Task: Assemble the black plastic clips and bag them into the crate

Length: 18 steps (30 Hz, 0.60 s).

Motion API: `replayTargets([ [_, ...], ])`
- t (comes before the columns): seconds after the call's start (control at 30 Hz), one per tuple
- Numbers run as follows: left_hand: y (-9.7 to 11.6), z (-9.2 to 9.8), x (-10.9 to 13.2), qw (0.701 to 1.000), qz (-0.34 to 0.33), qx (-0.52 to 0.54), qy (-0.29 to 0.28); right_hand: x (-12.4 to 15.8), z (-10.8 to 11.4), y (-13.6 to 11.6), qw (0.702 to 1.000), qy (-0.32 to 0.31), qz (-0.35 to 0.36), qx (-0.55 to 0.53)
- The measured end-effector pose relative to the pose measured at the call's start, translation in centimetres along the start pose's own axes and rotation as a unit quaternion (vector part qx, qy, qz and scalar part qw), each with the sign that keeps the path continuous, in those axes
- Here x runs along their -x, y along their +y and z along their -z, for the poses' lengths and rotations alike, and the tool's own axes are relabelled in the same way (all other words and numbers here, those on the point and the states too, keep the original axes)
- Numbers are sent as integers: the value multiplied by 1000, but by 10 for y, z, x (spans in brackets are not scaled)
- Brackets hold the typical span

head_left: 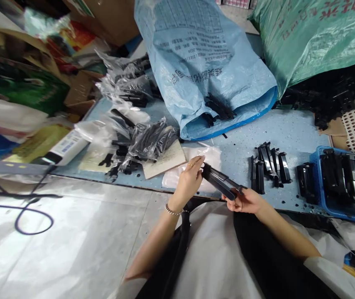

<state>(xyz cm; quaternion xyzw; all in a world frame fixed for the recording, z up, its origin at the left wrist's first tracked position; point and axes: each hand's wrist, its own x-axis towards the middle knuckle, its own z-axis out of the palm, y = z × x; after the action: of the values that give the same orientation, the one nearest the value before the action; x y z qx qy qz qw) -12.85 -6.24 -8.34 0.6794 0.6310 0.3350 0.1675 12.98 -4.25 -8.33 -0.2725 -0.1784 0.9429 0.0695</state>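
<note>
A long, glossy black plastic part (222, 181) with two slim parallel bars is held just above the table's front edge. My left hand (190, 179), with a ring and a beaded bracelet, is closed with its fingertips at the part's upper left end. Around the lower right end, my right hand (244, 202) is closed, thumb and fingers gripping it. Clear plastic bags (210, 155) lie flat on the table just beyond my left hand. To the right of my hands is a group of similar black parts (269, 164).
A blue basket (319, 170) full of black parts stands at the right. Behind are a big blue sack (208, 62) and a green sack (314, 37), both open towards me. Bagged black parts (154, 139) and a flat board (165, 160) lie left.
</note>
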Motion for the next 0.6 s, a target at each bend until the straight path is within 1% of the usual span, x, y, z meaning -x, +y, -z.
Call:
replayTargets([
  [0.07,10,0,9,999,-45,3,-13,-15,4,2,999,-14,-17,-38],
  [0.1,17,-1,14,997,-76,11,-30,-23,4,1,999,0,-6,-36],
  [0.17,32,-1,24,988,-132,41,-68,-37,0,-2,996,66,52,19],
  [0.2,38,-2,29,984,-148,60,-81,-42,-4,-4,989,103,87,54],
  [0.27,47,-2,34,979,-152,95,-101,-47,-13,-5,964,169,155,134],
  [0.3,50,-1,35,977,-150,110,-104,-47,-19,-5,949,192,180,175],
  [0.37,52,6,34,976,-157,125,-90,-44,-29,-5,924,204,206,249],
  [0.4,53,13,32,977,-162,120,-71,-41,-33,-5,915,195,213,282],
  [0.47,50,37,24,984,-162,76,-20,-33,-42,-9,913,151,212,314],
  [0.53,38,74,12,990,-140,2,14,-22,-53,-15,914,105,217,326],
  [0.6,13,119,-2,991,-111,-73,34,-10,-68,-23,910,57,238,336],
])
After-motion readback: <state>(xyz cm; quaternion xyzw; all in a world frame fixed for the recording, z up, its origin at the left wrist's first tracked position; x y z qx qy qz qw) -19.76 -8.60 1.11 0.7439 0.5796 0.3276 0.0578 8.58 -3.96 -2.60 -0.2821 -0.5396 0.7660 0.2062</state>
